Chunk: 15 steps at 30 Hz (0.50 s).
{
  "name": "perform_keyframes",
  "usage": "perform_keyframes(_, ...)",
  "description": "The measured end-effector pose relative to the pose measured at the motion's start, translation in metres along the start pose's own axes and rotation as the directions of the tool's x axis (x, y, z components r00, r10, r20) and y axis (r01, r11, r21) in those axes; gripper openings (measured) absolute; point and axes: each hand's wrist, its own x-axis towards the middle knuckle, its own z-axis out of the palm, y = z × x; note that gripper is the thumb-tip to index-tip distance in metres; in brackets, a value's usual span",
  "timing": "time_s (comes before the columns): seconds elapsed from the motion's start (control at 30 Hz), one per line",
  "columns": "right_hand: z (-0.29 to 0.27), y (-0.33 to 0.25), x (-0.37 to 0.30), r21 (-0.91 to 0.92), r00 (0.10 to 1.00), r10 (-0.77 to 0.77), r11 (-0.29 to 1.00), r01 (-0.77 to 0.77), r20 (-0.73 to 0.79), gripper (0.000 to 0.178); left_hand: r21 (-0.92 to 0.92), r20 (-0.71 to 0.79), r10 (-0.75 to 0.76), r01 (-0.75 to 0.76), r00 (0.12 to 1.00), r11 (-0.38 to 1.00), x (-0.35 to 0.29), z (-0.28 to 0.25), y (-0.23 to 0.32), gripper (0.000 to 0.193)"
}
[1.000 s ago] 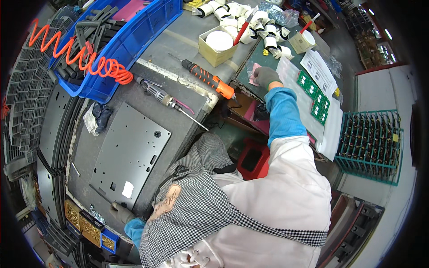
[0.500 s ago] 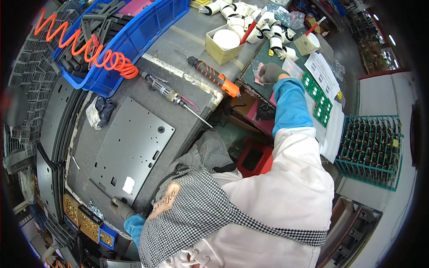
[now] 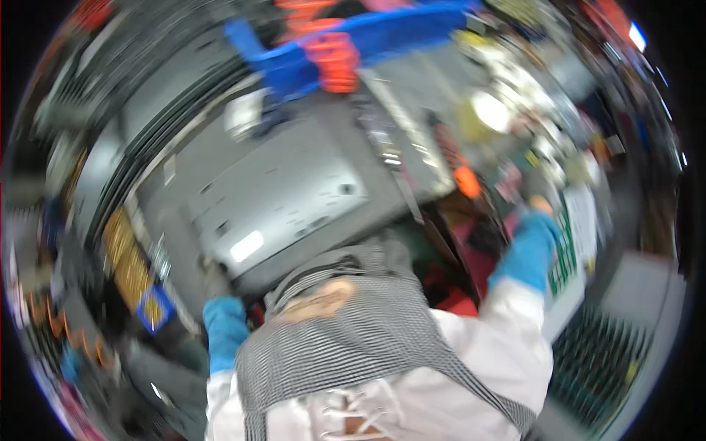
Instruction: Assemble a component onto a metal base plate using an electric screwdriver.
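A worker in a checked apron [image 3: 346, 331] reaches wide with both arms, blue sleeves ending at the grey-gloved left hand [image 3: 213, 279] and right hand [image 3: 539, 187]. Motion blur smears the scene: whether either hand's fingers are clenched, released or grasping something cannot be told.

A flat grey metal plate [image 3: 287, 198] lies just up and to the right of the left fingers, its long axis slanting from the corner nearest them toward the upper right. A white patch [image 3: 246, 246] marks the near end; a dark round hole sits at the far right corner.

The plate's long lower side runs roughly along the front edge of the grey surface [image 3: 158, 202], whose left edge passes left of the left fingers. A strip of surface separates plate and left edge. Beyond the plate, short of the right fingers, lie a metallic tool [image 3: 379, 136] and an orange-and-black driver [image 3: 454, 156], above a gap between work areas.

Immediately left of the right fingers is a pink item [image 3: 507, 182]; contact is unclear. Below and right of them, green circuit boards [image 3: 565, 257] flank a white sheet [image 3: 583, 220]. Lettering on the apron's tan patch [image 3: 316, 301], between the hands, is too blurred to read.
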Motion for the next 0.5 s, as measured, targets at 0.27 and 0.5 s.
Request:
perform_keyframes(0.27, -0.125, -0.151, -0.145, 0.925, 0.757, -0.605, 0.086, 0.370, -0.246, 0.028, 0.328, -0.011, 0.181, -0.167, 0.983, 0.930, 0.027, 0.016, -0.015, 0.054)
perform_keyframes(0.5, -0.179, -0.388, -0.287, 0.987, 0.120, -0.980, -0.159, 0.033, -0.162, 0.032, 0.136, -0.035, 0.287, -0.280, 0.957, 0.950, -0.004, -0.013, 0.013, 0.055)
